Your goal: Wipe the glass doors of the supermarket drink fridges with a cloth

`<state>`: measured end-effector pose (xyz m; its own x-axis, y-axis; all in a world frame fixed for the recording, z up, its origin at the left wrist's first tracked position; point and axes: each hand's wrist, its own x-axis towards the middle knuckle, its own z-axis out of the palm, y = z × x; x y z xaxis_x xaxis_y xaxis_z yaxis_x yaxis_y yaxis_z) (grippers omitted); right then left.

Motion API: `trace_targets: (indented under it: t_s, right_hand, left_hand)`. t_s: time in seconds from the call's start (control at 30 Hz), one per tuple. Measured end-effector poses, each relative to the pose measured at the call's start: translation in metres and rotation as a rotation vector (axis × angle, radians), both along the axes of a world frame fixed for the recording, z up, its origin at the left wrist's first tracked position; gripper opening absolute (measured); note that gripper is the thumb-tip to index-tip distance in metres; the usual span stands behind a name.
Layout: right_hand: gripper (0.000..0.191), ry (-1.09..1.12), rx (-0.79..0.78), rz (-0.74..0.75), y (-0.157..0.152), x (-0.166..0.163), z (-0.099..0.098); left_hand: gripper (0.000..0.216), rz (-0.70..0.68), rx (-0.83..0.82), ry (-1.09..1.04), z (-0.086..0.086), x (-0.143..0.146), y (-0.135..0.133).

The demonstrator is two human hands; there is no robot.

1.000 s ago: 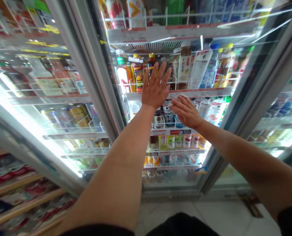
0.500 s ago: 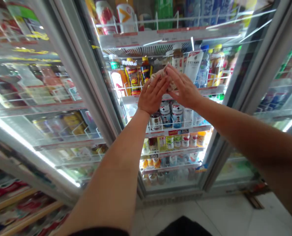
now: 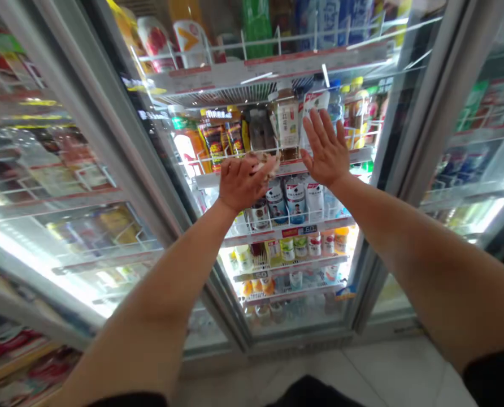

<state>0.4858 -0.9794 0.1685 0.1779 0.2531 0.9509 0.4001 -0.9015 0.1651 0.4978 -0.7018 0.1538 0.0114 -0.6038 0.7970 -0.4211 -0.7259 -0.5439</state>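
Note:
My left hand (image 3: 240,183) is curled over a crumpled, light-coloured cloth (image 3: 270,167), pressing it towards the glass door (image 3: 307,327) of a drinks fridge. Part of the cloth is hidden under the fingers. Higher and to the right, my right hand (image 3: 327,151) is held flat with its fingers stretched out, at or close to the glass; whether the palm touches it I cannot tell. Nothing is in that hand. Behind the glass, a brown bottle with a white label (image 3: 286,121) shows between the two hands.
Shelves of bottles and cans fill the fridge, with white wire rails (image 3: 230,50) along their fronts. Metal door frames (image 3: 421,133) stand on both sides. More glazed fridge sections lie left and right. A low rack of packets (image 3: 18,345) is at lower left, above a tiled floor (image 3: 315,376).
The hands were together on the cloth. My right hand has come away to the right and opened flat, while my left hand has shifted left and slightly lower with the cloth.

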Motion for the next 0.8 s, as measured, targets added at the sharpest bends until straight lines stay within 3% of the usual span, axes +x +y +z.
trace_targets:
  t_s: [0.1, 0.17, 0.3, 0.37, 0.43, 0.53, 0.6, 0.67, 0.73, 0.8]
  right_hand:
    - [0.062, -0.021, -0.014, -0.018, 0.000, -0.002, 0.000]
    - [0.063, -0.032, -0.023, -0.025, 0.000, -0.002, 0.000]
    - [0.062, -0.005, -0.008, -0.006, 0.000, -0.003, 0.000]
    - [0.062, 0.010, -0.004, 0.010, 0.000, -0.003, 0.000]
    - [0.063, 0.013, -0.008, 0.011, 0.000, -0.003, -0.001]
    - [0.062, 0.009, -0.012, -0.014, -0.001, -0.001, -0.001]
    - [0.061, 0.017, -0.010, -0.026, 0.000, -0.001, -0.001]
    - [0.061, 0.024, -0.008, -0.030, 0.000, -0.002, 0.000]
    - [0.060, 0.033, -0.006, -0.032, 0.000, -0.003, 0.001]
    - [0.061, 0.051, 0.000, -0.029, 0.001, -0.004, 0.001]
  left_hand:
    - [0.060, -0.019, 0.125, 0.010, -0.015, -0.003, 0.010]
    - [0.060, -0.033, 0.193, 0.041, -0.015, -0.004, 0.014]
    - [0.059, -0.114, 0.258, 0.128, 0.021, -0.004, 0.007]
    - [0.053, -0.142, 0.177, 0.141, 0.042, -0.005, -0.007]
    - [0.049, -0.138, 0.057, 0.120, 0.050, -0.008, -0.024]
    - [0.047, -0.121, 0.030, 0.124, 0.036, -0.013, -0.046]
    - [0.046, -0.138, 0.184, 0.195, 0.026, -0.012, -0.053]
    - [0.046, -0.175, 0.321, 0.270, 0.029, -0.006, -0.052]
    - [0.047, -0.212, 0.240, 0.290, 0.046, 0.002, -0.045]
    - [0.048, -0.229, 0.016, 0.255, 0.064, 0.007, -0.038]
